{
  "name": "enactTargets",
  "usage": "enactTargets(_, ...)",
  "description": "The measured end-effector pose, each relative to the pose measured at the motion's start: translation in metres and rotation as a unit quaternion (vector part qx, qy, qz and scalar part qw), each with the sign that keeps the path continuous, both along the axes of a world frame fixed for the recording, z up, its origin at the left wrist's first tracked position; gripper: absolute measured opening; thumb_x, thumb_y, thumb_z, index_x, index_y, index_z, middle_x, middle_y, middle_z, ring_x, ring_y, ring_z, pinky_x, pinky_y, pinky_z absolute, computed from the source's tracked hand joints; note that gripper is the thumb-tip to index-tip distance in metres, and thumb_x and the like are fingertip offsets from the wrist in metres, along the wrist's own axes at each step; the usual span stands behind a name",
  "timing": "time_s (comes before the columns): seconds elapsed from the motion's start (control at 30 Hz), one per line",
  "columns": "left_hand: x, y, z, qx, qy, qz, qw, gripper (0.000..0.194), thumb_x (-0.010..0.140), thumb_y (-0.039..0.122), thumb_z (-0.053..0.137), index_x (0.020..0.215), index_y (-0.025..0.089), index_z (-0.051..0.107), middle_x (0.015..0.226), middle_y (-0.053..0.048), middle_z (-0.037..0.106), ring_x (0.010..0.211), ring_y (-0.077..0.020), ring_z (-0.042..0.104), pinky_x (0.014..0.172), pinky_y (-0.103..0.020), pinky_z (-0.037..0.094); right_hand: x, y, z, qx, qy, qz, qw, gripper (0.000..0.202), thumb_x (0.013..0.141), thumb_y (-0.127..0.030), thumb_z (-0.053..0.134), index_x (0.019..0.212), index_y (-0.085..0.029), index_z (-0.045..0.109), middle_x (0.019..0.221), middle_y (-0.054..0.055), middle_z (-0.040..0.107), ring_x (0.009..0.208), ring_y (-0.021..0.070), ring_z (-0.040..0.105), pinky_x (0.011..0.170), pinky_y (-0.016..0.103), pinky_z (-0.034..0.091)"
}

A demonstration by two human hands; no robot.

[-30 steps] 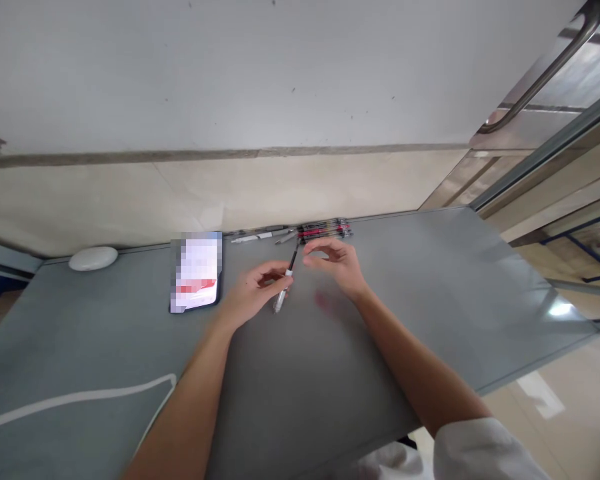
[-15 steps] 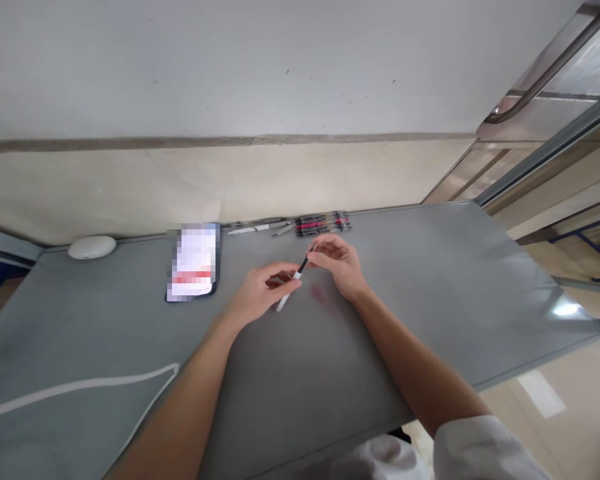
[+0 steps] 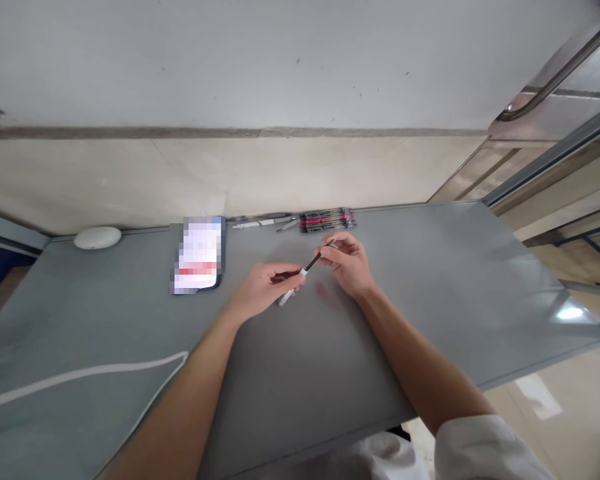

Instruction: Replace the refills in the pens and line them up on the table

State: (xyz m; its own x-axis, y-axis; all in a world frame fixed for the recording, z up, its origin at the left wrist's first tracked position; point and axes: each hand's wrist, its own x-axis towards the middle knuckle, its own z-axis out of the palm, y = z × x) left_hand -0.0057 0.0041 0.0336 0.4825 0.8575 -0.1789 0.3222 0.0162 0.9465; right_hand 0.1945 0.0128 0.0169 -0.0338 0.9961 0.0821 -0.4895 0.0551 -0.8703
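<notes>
Partly finger-hidden: pen | left hand: grip round pale part | right hand: grip pinching dark end

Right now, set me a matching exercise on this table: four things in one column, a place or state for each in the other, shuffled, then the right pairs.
Things:
1. Left hand
2. Phone
3. Right hand
4. White oval object

Places and states:
A. At the black end of the pen
B. Near the back left corner of the table
C. Screen lit
D. Gripping the pen's white part

Right pairs: 1-D, 2-C, 3-A, 4-B
</notes>
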Motion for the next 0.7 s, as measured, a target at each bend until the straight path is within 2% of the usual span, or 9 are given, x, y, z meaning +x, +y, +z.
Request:
enactTargets(0.2,-0.003,-0.001,0.002,-0.051,-0.041,-0.034,0.997,0.028,0.088,0.045,0.06,0.099,0.021,0.071,0.09,-0.006,0.072,0.076,-0.0172,0.066,0.065,-0.026,0.05,0.003,-0.001,0.002,-0.008,0.077,0.007,0.997,0.024,0.066,-0.026,0.08,0.075,-0.026,0.059,0.078,-0.008,0.057,0.07,0.0086,0.063,0.075,0.032,0.059)
enactTargets(0.33,-0.006,0.0,0.002,-0.094,-0.072,-0.038,0.992,0.027,0.089,0.044,0.061,0.101,0.021,0.07,0.091,-0.006,0.071,0.075,-0.0161,0.067,0.068,-0.027,0.051,0.011,0.003,0.001,-0.018,0.125,-0.047,0.991,0.024,0.069,-0.03,0.078,0.079,-0.029,0.056,0.084,-0.008,0.057,0.073,0.0066,0.061,0.075,0.026,0.059)
enactTargets(0.43,-0.008,0.002,-0.003,-0.126,-0.103,-0.003,0.987,0.028,0.087,0.043,0.063,0.104,0.022,0.069,0.091,-0.005,0.071,0.076,-0.0172,0.068,0.07,-0.029,0.053,0.017,0.007,-0.001,-0.03,0.149,-0.083,0.985,0.023,0.071,-0.032,0.076,0.083,-0.031,0.057,0.086,-0.008,0.058,0.072,0.0061,0.059,0.072,0.022,0.058)
enactTargets(0.57,-0.006,0.005,-0.007,-0.153,-0.19,0.07,0.967,0.026,0.084,0.039,0.069,0.102,0.021,0.071,0.088,-0.003,0.069,0.074,-0.0164,0.068,0.073,-0.033,0.056,0.023,0.01,-0.003,-0.056,0.14,-0.025,0.988,0.023,0.071,-0.03,0.078,0.087,-0.03,0.062,0.082,-0.008,0.058,0.07,0.0054,0.059,0.063,0.017,0.057)
enactTargets(0.7,-0.004,0.008,-0.008,-0.18,-0.275,0.119,0.937,0.023,0.081,0.028,0.073,0.102,0.019,0.072,0.087,-0.003,0.068,0.075,-0.015,0.066,0.076,-0.035,0.059,0.024,0.009,-0.003,-0.094,0.078,0.048,0.991,0.021,0.071,-0.029,0.078,0.088,-0.027,0.066,0.083,-0.007,0.059,0.068,0.0055,0.059,0.061,0.017,0.057)
